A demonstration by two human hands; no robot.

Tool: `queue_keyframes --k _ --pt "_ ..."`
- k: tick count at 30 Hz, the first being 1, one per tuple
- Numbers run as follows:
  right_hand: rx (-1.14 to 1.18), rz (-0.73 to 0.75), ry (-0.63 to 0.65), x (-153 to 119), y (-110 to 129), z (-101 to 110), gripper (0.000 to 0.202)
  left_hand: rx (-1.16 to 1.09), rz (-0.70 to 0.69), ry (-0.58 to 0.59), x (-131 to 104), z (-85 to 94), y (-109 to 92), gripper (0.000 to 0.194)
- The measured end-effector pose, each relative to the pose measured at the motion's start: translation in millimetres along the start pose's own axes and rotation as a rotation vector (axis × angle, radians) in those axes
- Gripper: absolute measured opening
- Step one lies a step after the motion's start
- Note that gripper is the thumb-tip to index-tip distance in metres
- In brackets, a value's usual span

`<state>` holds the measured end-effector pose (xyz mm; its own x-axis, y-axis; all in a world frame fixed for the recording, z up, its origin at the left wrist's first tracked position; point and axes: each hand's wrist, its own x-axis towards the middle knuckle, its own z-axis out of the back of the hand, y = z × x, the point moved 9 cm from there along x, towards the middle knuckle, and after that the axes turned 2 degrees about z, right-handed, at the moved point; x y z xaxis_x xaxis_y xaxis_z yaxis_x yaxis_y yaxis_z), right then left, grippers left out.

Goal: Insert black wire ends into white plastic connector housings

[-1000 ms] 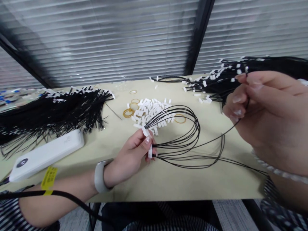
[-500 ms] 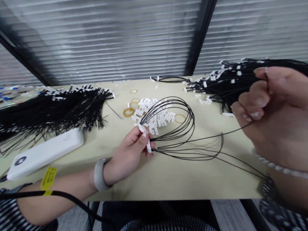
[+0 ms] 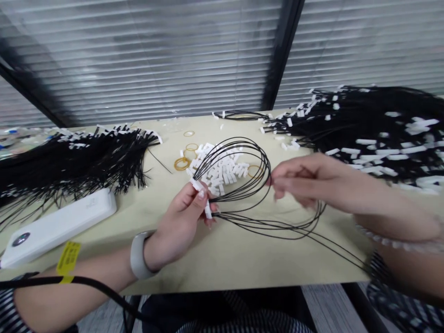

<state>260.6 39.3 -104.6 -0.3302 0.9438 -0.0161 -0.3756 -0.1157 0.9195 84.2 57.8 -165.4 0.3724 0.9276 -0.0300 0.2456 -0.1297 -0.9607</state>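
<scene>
My left hand point(image 3: 185, 208) pinches white plastic connectors point(image 3: 208, 209) between thumb and fingers. Several thin black wires point(image 3: 243, 138) run out of them to the right, forming a rounded upper loop and a longer, flatter lower one. At the right edge of the upper loop, my right hand point(image 3: 312, 180) has its fingertips closed on black wire; how many strands it grips cannot be made out. Two loose strands trail to the lower right, under my right wrist. Behind the loop lies a heap of small white connectors point(image 3: 227, 173).
Bundles of black wire lie at left point(image 3: 86, 157) and right point(image 3: 374, 120), the right one with white connectors. Yellow rubber bands point(image 3: 181, 163) are near the heap. A white power bank point(image 3: 62, 226) is at left. A black cable point(image 3: 93, 283) crosses my left forearm. Blinds stand behind the table.
My right hand has come down and left from its raised spot at the right to the loop's edge. The strand it had stretched out is slack now. My left hand keeps its hold.
</scene>
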Motion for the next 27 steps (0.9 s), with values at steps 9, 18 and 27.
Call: queue_keyframes --k 9,18,27 --pt "-0.113 -0.029 -0.069 4 -5 -9 0.028 0.032 -0.028 -0.026 0 2.8 -1 0.016" --pt "0.017 0.206 -0.156 -6 21 -2 0.013 0.144 -0.009 -0.036 1 1.8 -1 0.014" --pt "0.098 0.102 -0.056 3 11 -5 0.019 0.406 -0.037 0.161 -3 -14.4 2 0.018"
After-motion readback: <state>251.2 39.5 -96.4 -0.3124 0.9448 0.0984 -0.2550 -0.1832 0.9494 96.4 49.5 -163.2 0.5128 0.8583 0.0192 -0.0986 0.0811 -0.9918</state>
